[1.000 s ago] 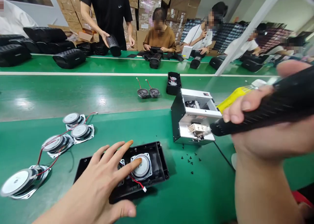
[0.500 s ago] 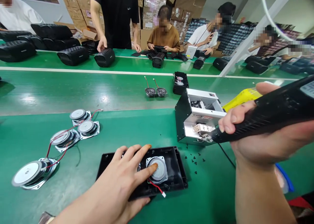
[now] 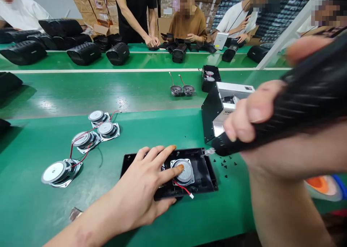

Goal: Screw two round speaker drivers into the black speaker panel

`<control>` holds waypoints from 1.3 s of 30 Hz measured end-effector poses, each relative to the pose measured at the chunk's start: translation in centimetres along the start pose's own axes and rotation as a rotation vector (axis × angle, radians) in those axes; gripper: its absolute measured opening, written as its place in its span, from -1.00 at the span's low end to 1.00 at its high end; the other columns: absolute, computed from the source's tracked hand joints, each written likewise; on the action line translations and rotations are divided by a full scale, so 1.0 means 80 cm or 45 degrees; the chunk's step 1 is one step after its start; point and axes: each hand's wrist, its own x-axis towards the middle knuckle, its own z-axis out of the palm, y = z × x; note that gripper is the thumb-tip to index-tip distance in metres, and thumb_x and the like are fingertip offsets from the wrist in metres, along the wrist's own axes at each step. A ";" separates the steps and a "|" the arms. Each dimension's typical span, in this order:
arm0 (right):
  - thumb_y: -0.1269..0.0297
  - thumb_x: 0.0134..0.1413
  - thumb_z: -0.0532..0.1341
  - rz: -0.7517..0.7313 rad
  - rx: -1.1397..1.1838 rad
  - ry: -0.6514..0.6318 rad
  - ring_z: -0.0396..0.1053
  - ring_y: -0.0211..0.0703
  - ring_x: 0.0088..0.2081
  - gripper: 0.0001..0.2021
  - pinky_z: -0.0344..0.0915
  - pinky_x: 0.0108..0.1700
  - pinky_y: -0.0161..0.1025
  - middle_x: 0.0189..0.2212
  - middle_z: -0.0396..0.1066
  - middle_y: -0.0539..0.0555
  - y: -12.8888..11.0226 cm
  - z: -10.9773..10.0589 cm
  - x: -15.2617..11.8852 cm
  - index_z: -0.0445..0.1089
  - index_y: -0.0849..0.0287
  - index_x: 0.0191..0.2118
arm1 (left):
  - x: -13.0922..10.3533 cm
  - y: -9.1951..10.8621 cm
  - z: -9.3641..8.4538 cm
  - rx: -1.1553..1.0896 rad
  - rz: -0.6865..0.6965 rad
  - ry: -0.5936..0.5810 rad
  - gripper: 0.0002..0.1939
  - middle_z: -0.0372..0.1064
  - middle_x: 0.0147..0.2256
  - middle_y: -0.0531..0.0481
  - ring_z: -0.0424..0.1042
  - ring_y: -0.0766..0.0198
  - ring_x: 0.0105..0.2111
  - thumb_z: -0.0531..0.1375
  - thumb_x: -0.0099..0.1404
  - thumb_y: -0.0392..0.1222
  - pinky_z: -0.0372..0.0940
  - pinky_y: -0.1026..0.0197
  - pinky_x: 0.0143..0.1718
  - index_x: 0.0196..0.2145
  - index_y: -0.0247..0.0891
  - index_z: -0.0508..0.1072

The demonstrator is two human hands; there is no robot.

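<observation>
My left hand (image 3: pixel 148 185) spans a black plastic speaker housing (image 3: pixel 202 183), thumb at its near edge and fingers over the top. The index fingertip presses on a round silver speaker driver (image 3: pixel 187 173) seated inside. From that driver a red lead with a white connector (image 3: pixel 191 195) hangs over the near wall. A second driver is mostly hidden under my fingers. In my right hand (image 3: pixel 260 131) is a black electric screwdriver (image 3: pixel 292 102), fingers wrapped round its body. Its bit points left, close to the housing's far right corner; whether it touches, I cannot tell.
Several loose speaker drivers (image 3: pixel 107 129) with red leads lie at left. Behind the screwdriver stands a screw feeder (image 3: pixel 211 113), with small black screws (image 3: pixel 224 164) scattered before it. Two small drivers (image 3: pixel 182 90) sit farther back. Co-workers (image 3: pixel 135 16) and black speakers (image 3: pixel 84 53) line the far side.
My right hand has brought the screwdriver from the screw feeder's front leftward to the housing's corner. My left hand stays on the housing. The camera view has shifted.
</observation>
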 end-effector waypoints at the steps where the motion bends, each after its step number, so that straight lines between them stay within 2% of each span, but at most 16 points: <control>1: -0.33 0.28 0.23 0.014 0.046 -0.007 0.24 -0.18 -0.65 -0.50 0.16 -0.73 -0.20 -0.59 0.26 -0.06 0.009 0.010 -0.003 0.51 0.06 -0.16 | 0.000 0.000 0.000 0.003 0.003 0.004 -0.41 0.11 0.43 -0.24 0.24 -0.28 0.29 0.37 0.29 -0.02 0.19 -0.40 0.20 0.26 0.06 0.44; 4: -0.31 0.35 0.17 0.016 0.087 -0.068 0.23 -0.22 -0.63 -0.46 0.13 -0.70 -0.27 -0.58 0.27 -0.05 0.040 0.020 -0.013 0.45 0.14 -0.02 | 0.002 -0.001 0.000 0.007 0.023 0.021 -0.44 0.12 0.42 -0.24 0.26 -0.26 0.27 0.35 0.31 -0.01 0.20 -0.38 0.19 0.25 0.04 0.45; 7: -0.25 0.37 0.20 -0.015 0.115 -0.141 0.23 -0.24 -0.61 -0.49 0.12 -0.65 -0.28 -0.54 0.28 -0.04 0.065 0.012 -0.021 0.44 0.14 0.02 | 0.002 -0.001 0.001 0.026 0.035 0.034 -0.45 0.11 0.43 -0.22 0.26 -0.23 0.25 0.35 0.32 -0.03 0.21 -0.35 0.17 0.25 0.04 0.45; 11: -0.23 0.45 0.09 -0.014 0.170 -0.200 0.23 -0.24 -0.60 -0.49 0.14 -0.61 -0.26 -0.49 0.32 -0.01 0.081 0.003 -0.023 0.43 0.14 0.08 | 0.003 -0.001 0.001 0.066 0.052 0.040 -0.41 0.11 0.42 -0.25 0.25 -0.26 0.24 0.36 0.30 -0.05 0.22 -0.37 0.14 0.27 0.04 0.43; 19: -0.24 0.46 0.04 0.002 0.172 -0.202 0.22 -0.22 -0.60 -0.48 0.14 -0.60 -0.26 -0.47 0.32 -0.02 0.090 0.001 -0.025 0.41 0.12 0.11 | 0.004 -0.001 0.001 0.076 0.052 0.039 -0.41 0.13 0.40 -0.27 0.26 -0.29 0.23 0.36 0.29 -0.06 0.23 -0.39 0.12 0.27 0.03 0.44; 31: -0.30 0.35 0.17 0.009 0.180 -0.208 0.23 -0.25 -0.61 -0.45 0.15 -0.61 -0.26 -0.47 0.33 -0.03 0.093 0.000 -0.028 0.43 0.09 0.09 | 0.005 -0.001 -0.001 0.082 0.052 0.022 -0.42 0.12 0.40 -0.25 0.24 -0.28 0.24 0.36 0.30 -0.07 0.24 -0.37 0.12 0.26 0.02 0.44; 35: -0.37 0.26 0.22 0.033 0.187 -0.250 0.22 -0.28 -0.64 -0.43 0.17 -0.65 -0.28 -0.50 0.31 -0.06 0.092 -0.002 -0.029 0.45 0.02 0.05 | 0.004 0.000 0.000 0.071 0.058 0.023 -0.41 0.10 0.41 -0.24 0.24 -0.28 0.24 0.36 0.29 -0.08 0.24 -0.38 0.12 0.26 0.03 0.44; 39: -0.39 0.27 0.19 0.031 0.200 -0.279 0.21 -0.30 -0.65 -0.46 0.17 -0.66 -0.31 -0.52 0.30 -0.08 0.093 -0.003 -0.028 0.47 -0.04 0.02 | 0.004 0.000 -0.001 0.078 0.066 0.017 -0.42 0.11 0.40 -0.24 0.25 -0.26 0.23 0.35 0.30 -0.11 0.25 -0.39 0.12 0.26 0.02 0.44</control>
